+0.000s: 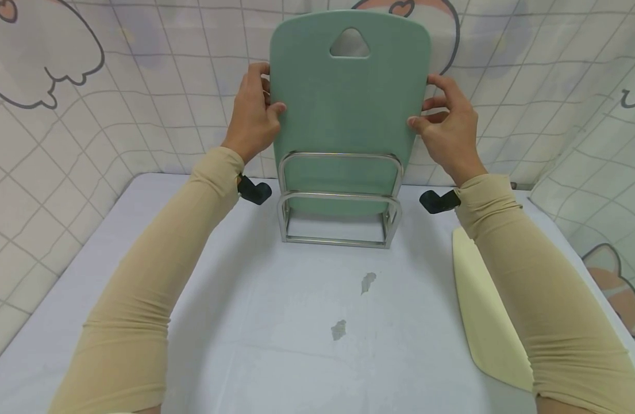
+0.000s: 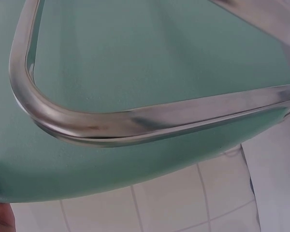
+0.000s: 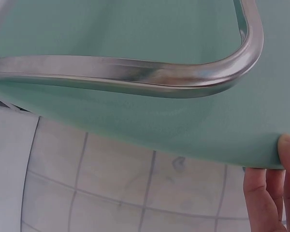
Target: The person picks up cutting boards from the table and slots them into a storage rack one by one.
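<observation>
Head view, hands gripping green board, unlabelled

I am seeing a sage green cutting board, plain and unpatterned, sitting in a shiny silver metal rack. At the right, a pale cream-yellow board is lying on the pale lilac-white surface, which is showing two small grey-green blotches. Behind, a white curtain is showing a grey grid with outlined cartoon figures and pink hearts. My sleeves are looking beige.
</observation>
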`<state>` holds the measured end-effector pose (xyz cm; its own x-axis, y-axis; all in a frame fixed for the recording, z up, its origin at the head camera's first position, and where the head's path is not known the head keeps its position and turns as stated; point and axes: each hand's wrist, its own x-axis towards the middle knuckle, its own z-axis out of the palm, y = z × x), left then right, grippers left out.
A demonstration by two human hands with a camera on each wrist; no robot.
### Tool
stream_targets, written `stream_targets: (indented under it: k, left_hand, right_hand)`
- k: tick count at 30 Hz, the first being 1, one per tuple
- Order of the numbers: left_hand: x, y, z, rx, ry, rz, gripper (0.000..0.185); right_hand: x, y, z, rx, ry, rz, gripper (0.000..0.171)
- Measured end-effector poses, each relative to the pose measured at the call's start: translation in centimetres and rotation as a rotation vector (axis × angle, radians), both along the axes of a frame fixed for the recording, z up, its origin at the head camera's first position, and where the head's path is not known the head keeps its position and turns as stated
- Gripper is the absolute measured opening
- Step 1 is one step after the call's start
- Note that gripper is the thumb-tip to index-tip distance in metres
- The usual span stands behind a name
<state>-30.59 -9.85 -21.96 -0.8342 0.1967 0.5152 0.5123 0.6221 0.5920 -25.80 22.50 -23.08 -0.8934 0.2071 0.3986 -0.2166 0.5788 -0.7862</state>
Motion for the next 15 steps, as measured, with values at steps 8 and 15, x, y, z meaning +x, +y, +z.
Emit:
stream_targets:
  k: [8, 15]
  left_hand:
    - [0.0, -0.17, -0.01, -0.001, 0.002, 0.0, 0.047]
    - [-0.01, 0.11, 0.27, -0.016, -0.008, 0.009, 0.049]
  right_hand:
    - [-0.01, -0.02, -0.01, -0.003, -0.008, 0.008, 0.07]
    - [-0.05, 0.13, 0.19, 0.023, -0.006, 0.005, 0.069]
